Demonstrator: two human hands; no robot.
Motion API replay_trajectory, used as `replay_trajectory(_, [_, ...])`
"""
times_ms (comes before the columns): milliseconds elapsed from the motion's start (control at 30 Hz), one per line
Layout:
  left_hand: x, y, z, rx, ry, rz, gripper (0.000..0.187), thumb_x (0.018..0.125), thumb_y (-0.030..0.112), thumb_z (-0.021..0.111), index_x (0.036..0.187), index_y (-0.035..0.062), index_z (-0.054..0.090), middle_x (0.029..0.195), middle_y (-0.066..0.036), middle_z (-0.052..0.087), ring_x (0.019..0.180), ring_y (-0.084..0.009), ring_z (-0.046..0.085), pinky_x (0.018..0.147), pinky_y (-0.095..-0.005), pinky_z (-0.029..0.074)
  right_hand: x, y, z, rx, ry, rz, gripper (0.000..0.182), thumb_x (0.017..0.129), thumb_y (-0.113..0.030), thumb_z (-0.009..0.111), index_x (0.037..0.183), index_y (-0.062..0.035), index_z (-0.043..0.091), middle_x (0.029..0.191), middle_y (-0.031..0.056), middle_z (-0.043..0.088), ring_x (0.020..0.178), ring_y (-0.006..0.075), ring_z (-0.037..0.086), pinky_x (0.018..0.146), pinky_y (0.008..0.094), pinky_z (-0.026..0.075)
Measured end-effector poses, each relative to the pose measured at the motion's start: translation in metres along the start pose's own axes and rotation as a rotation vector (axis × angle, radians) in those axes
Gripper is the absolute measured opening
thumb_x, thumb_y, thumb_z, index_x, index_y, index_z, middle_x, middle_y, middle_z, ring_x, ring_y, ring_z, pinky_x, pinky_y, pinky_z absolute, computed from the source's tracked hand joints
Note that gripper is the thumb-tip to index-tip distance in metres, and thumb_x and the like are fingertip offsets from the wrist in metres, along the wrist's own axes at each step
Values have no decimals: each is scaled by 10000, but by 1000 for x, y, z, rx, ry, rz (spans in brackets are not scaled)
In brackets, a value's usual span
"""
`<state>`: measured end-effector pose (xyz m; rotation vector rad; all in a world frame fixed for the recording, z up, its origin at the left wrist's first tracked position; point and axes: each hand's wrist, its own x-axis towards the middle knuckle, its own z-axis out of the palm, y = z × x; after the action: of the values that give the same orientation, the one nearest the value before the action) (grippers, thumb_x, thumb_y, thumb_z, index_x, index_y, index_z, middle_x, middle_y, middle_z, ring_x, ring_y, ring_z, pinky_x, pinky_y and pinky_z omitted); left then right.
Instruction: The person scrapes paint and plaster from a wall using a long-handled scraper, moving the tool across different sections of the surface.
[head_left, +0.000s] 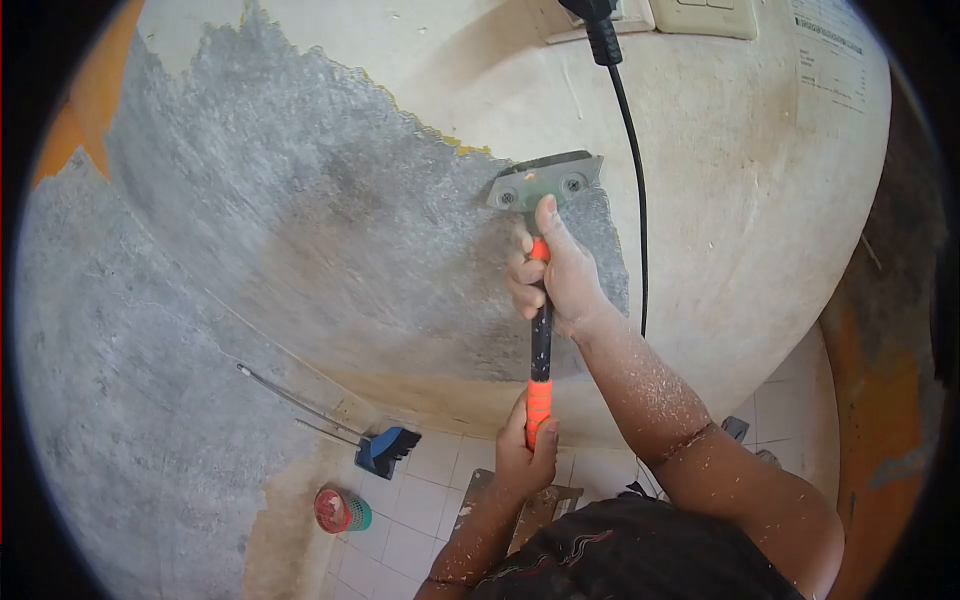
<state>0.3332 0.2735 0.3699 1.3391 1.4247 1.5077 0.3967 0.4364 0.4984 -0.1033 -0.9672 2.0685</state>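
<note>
A long-handled scraper with a black and orange grip stands nearly upright in view. Its wide metal head, fixed by two screws, lies against the wall at the border between bare grey plaster and cream paint. My right hand wraps the upper handle just below the head, thumb stretched up along it. Lower down, my left hand is closed round the orange end of the handle. Pale flakes dust my right forearm.
A black cable hangs from a plug at the wall socket, right of the scraper head. Below left are a blue dustpan, a thin-handled tool and a red and green basket on the tiled floor.
</note>
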Motion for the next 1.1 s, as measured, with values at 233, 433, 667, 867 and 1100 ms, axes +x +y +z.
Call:
replay_trajectory(233, [-23, 0, -5, 83, -31, 7, 415, 910, 120, 458, 1270, -38, 327, 573, 13, 443, 421, -43, 408, 386, -199, 350, -15, 0, 3, -449, 235, -127, 500, 908, -531, 351, 813, -53, 465, 525, 5, 421, 376, 98, 425, 380, 230, 373])
replay_trajectory(433, [-29, 32, -18, 132, 50, -125, 397, 848, 121, 573, 1202, -16, 455, 689, 27, 489, 613, -47, 433, 557, -200, 387, -12, 4, 4, -431, 230, -179, 516, 911, -519, 348, 822, -25, 470, 532, 16, 442, 380, 110, 450, 386, 246, 389])
replay_trajectory(667, [-26, 77, -33, 230, 77, -38, 406, 849, 139, 561, 1211, -20, 468, 614, 46, 487, 459, -15, 411, 425, -171, 346, -8, -3, 13, -394, 173, -142, 498, 921, -498, 338, 807, -31, 468, 536, 34, 477, 403, 126, 496, 393, 251, 399])
replay_trajectory(867, [-40, 33, -6, 180, 66, -116, 406, 854, 117, 542, 1221, -26, 440, 661, 27, 504, 477, -27, 434, 442, -179, 364, -16, 13, -10, -459, 183, -72, 472, 915, -510, 354, 780, -69, 452, 513, 19, 448, 397, 118, 478, 405, 228, 401])
replay_trajectory(1100, [-24, 62, -28, 242, 71, -123, 423, 834, 82, 573, 1221, -32, 448, 760, -15, 552, 675, -43, 489, 597, -202, 421, -4, -3, 14, -373, 157, -190, 454, 914, -493, 371, 759, -72, 439, 492, 14, 418, 388, 111, 453, 369, 224, 378])
